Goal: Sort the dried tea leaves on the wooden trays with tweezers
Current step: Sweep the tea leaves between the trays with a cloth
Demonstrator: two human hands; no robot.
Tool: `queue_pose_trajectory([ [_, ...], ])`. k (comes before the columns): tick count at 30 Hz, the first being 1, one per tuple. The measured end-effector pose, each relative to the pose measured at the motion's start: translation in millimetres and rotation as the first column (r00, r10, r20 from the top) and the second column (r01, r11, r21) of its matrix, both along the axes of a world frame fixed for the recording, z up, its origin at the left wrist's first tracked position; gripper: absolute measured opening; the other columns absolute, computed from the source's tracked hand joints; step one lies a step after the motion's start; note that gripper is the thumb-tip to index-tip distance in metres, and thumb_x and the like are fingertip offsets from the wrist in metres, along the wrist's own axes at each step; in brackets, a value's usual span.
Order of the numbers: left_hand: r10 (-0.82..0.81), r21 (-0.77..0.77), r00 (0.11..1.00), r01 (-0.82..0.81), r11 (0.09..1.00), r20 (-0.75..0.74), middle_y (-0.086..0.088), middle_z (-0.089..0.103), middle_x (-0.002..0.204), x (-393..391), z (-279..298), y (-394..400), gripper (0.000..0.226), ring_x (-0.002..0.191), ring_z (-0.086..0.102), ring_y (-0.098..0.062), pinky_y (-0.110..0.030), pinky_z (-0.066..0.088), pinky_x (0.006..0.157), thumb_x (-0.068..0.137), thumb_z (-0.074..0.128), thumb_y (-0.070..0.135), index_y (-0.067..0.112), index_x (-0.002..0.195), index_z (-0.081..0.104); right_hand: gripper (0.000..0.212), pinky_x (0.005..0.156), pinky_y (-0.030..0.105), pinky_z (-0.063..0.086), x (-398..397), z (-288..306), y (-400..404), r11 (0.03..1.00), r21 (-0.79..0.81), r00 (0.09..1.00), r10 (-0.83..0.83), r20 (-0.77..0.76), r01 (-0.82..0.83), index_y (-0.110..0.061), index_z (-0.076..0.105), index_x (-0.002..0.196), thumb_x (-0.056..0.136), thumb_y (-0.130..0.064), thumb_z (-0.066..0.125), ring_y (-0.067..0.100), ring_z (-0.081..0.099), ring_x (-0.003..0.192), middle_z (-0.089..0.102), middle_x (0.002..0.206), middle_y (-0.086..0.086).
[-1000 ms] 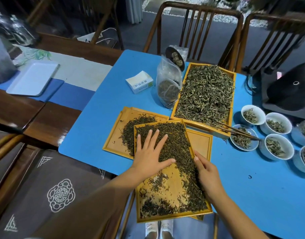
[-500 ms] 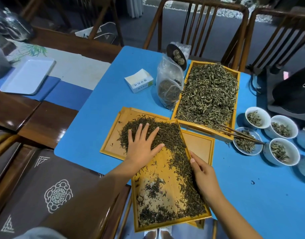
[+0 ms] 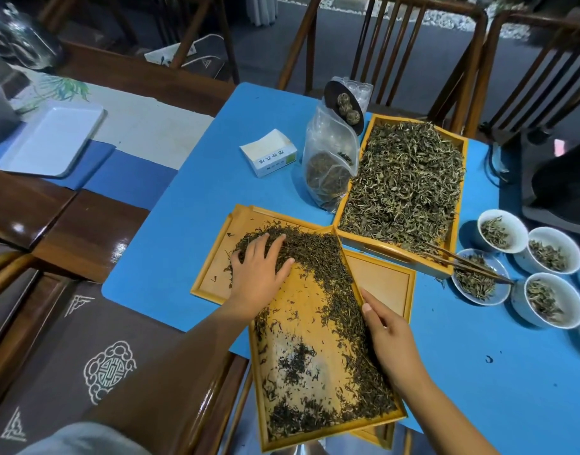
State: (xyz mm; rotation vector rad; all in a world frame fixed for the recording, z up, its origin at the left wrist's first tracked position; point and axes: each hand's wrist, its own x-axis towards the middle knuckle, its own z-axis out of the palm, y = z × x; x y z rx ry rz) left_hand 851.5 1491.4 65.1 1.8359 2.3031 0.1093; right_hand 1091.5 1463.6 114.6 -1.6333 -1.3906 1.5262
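A long wooden tray (image 3: 301, 326) lies tilted across a wider wooden tray (image 3: 213, 261), its near end past the table's edge. Dark dried tea leaves (image 3: 318, 257) are heaped at its far end and spill onto the wider tray; more line its right side and near end. My left hand (image 3: 260, 270) rests flat on that heap, fingers apart, holding nothing. My right hand (image 3: 388, 336) grips the long tray's right rim. Wooden tweezers (image 3: 469, 264) lie untouched across the corner of a third tray (image 3: 461, 205), which is full of pale green leaves (image 3: 403, 178).
Several white bowls (image 3: 502, 229) with sorted leaves stand at the right on the blue table cover (image 3: 479, 372). A plastic bag of tea (image 3: 328, 165) and a white box (image 3: 268, 152) sit behind the trays. Wooden chairs stand beyond the table. A white tray (image 3: 52, 137) lies far left.
My left hand has slid away from me across the long tray, pushing dark leaves over its far end onto the wider tray. More bare wood shows. My right hand kept its grip.
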Motion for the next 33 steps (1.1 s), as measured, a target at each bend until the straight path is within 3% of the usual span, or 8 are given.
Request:
queue_pose_trajectory([
  [9,0.063,-0.008,0.998,-0.063,0.998,0.028,-0.004,0.041,0.139,-9.7,4.9,8.7,0.049,0.128,0.035,-0.022,-0.048,0.038,0.094,0.096,0.037,0.041,0.02,0.14,0.032,0.034,0.109,0.031,0.034,2.1,-0.1,3.4,1.0,0.002,1.0,0.002,0.002,-0.002,-0.026,0.055,0.13,0.097,-0.021,0.046,0.004,0.046,0.124,0.054,0.128,-0.017],
  [12,0.09,-0.001,0.992,-0.09,0.996,0.091,-0.007,0.044,0.136,-15.6,6.7,11.3,0.048,0.126,0.037,-0.024,-0.047,0.042,0.09,0.095,0.042,0.037,0.016,0.138,0.035,0.034,0.108,0.027,0.033,4.1,0.8,3.8,1.0,0.013,1.0,0.001,0.011,-0.001,-0.027,0.054,0.13,0.097,-0.021,0.046,0.003,0.045,0.124,0.053,0.126,-0.02],
  [20,0.124,0.075,0.965,-0.145,0.987,0.23,-0.013,0.047,0.13,-27.7,9.3,15.0,0.042,0.122,0.04,-0.027,-0.042,0.043,0.091,0.096,0.045,0.026,0.01,0.134,0.04,0.034,0.108,0.035,0.036,15.8,4.8,4.7,0.999,0.006,0.999,-0.047,0.023,0.046,-0.029,0.055,0.129,0.097,-0.022,0.046,0.007,0.047,0.124,0.055,0.13,-0.014],
  [24,0.148,0.039,0.954,-0.163,0.986,0.261,-0.012,0.044,0.133,-32.4,8.5,14.0,0.044,0.125,0.037,-0.027,-0.044,0.043,0.093,0.096,0.044,0.03,0.011,0.135,0.039,0.032,0.1,0.023,0.035,20.5,6.2,5.7,0.998,0.032,0.998,-0.047,0.046,0.045,-0.042,0.052,0.121,0.098,-0.021,0.045,0.002,0.046,0.118,0.052,0.12,-0.025],
  [26,0.153,0.026,0.952,-0.166,0.986,0.267,-0.01,0.043,0.134,-32.7,8.9,13.3,0.045,0.126,0.037,-0.026,-0.046,0.042,0.096,0.096,0.044,0.034,0.013,0.135,0.039,0.032,0.097,0.018,0.035,19.2,6.0,6.1,0.998,0.04,0.998,-0.044,0.053,0.042,-0.041,0.051,0.122,0.098,-0.021,0.045,0.001,0.046,0.117,0.051,0.119,-0.026],
  [30,0.122,0.038,0.962,-0.135,0.99,0.243,-0.009,0.043,0.137,-31.9,10.3,12.0,0.047,0.128,0.037,-0.025,-0.048,0.039,0.101,0.095,0.044,0.039,0.014,0.135,0.04,0.034,0.081,-0.005,0.031,9.1,6.8,8.4,0.997,0.081,0.996,-0.021,0.091,0.014,-0.031,0.054,0.128,0.098,-0.02,0.045,-0.001,0.046,0.115,0.052,0.12,-0.024],
  [33,0.094,0.054,0.97,-0.109,0.993,0.223,-0.006,0.043,0.138,-28.0,13.2,11.4,0.047,0.129,0.036,-0.024,-0.05,0.034,0.104,0.094,0.043,0.043,0.017,0.133,0.041,0.034,0.088,0.003,0.033,5.5,7.9,7.8,0.996,0.083,0.996,-0.031,0.087,0.024,-0.025,0.053,0.131,0.098,-0.02,0.045,0.001,0.046,0.114,0.051,0.124,-0.019],
])
